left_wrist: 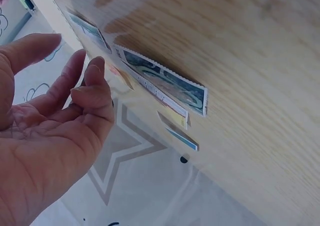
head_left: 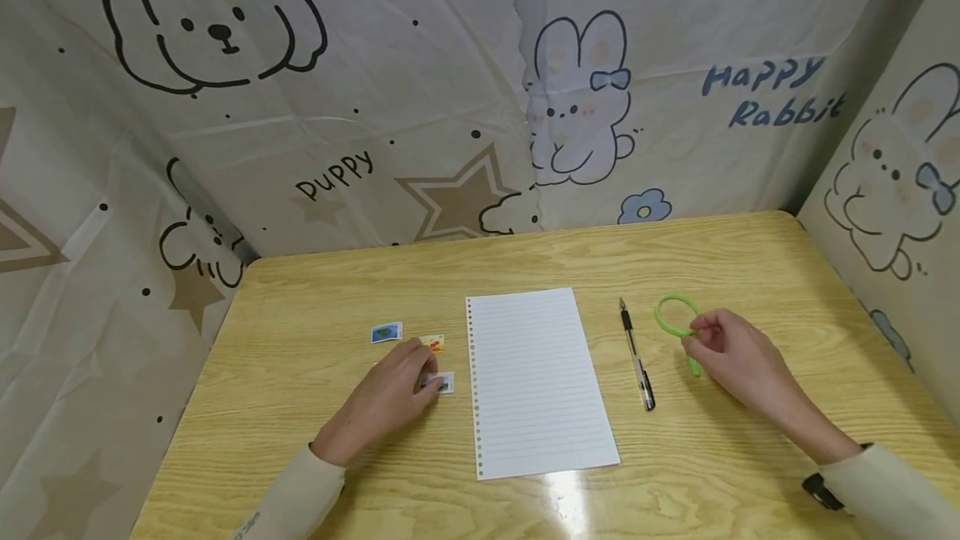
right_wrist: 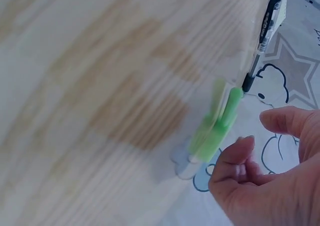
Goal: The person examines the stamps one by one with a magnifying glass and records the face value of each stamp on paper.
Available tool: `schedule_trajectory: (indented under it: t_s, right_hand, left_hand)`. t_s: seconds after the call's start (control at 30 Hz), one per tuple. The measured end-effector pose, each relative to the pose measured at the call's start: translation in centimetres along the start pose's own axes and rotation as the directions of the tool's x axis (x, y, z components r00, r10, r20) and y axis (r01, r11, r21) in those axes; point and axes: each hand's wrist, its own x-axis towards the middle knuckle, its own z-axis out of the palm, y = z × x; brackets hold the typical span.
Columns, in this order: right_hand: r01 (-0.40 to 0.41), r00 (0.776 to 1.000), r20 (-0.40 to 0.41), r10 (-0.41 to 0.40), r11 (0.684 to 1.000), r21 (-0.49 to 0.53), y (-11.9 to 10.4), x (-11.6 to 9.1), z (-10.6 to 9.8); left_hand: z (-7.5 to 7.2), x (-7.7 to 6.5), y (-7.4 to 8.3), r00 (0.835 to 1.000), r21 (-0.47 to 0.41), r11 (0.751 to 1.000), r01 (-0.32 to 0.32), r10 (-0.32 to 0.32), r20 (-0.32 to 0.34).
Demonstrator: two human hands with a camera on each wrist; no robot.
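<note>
My left hand (head_left: 386,390) hovers over several small postage stamps on the table. Its fingers are loosely bent, with thumb and fingertips apart and nothing between them in the left wrist view. A blue stamp (head_left: 387,332) lies beyond the hand, an orange-yellow stamp (head_left: 433,342) by the fingertips, and a pale-edged stamp (head_left: 446,383) is partly hidden beneath the thumb. The largest stamp (left_wrist: 167,80) has dark green tones. My right hand (head_left: 742,357) is beside a green-rimmed magnifying glass (head_left: 694,367) lying flat. In the right wrist view a gap separates the relaxed fingers from its green handle (right_wrist: 212,136).
A sheet of lined paper (head_left: 536,382) with punched holes along its left edge lies mid-table. A black-capped pen (head_left: 636,357) sits between the paper and the magnifying glass. Printed fabric (head_left: 450,65) hangs behind and beside the wooden table (head_left: 285,407).
</note>
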Motion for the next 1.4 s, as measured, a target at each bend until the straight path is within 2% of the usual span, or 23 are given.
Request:
schedule_trajectory:
  t_s: [0.17, 0.27, 0.37, 0.57, 0.83, 1.13, 1.4]
  right_hand:
    - [0.117, 0.991, -0.068, -0.112, 0.990, 0.084, -1.0, -0.2, 0.5]
    - [0.152, 0.987, -0.075, -0.144, 0.980, 0.128, -1.6, -0.3, 0.7]
    - [0.142, 0.989, -0.052, -0.136, 0.979, 0.148, -2.1, -0.3, 1.0]
    - [0.105, 0.993, 0.033, -0.112, 0.983, 0.153, -2.8, -0.2, 1.5]
    - [0.111, 0.984, 0.120, -0.131, 0.980, 0.165, -2.8, 0.4, 2.1]
    - [0.123, 0.983, 0.119, -0.143, 0.979, 0.160, -2.9, 0.9, 2.7]
    - [0.093, 0.987, 0.118, -0.110, 0.986, 0.140, -3.2, 1.0, 3.1]
  left_hand:
    - [-0.1, 0.0, -0.1, 0.999, 0.027, 0.999, -0.044, 0.045, -0.024]
    - [-0.1, 0.1, -0.1, 0.996, 0.024, 0.996, -0.086, 0.086, -0.003]
    - [-0.1, 0.3, 0.0, 0.992, 0.009, 0.992, -0.123, 0.123, 0.036]
    - [0.3, 0.4, 0.0, 0.982, -0.026, 0.988, -0.152, 0.154, 0.107]
    - [0.6, 0.7, 0.3, 0.970, 0.015, 0.981, -0.196, 0.191, 0.153]
    - [0.5, 1.3, 0.5, 0.962, 0.047, 0.973, -0.224, 0.213, 0.172]
    - [0.6, 1.9, 0.7, 0.954, 0.056, 0.967, -0.249, 0.235, 0.184]
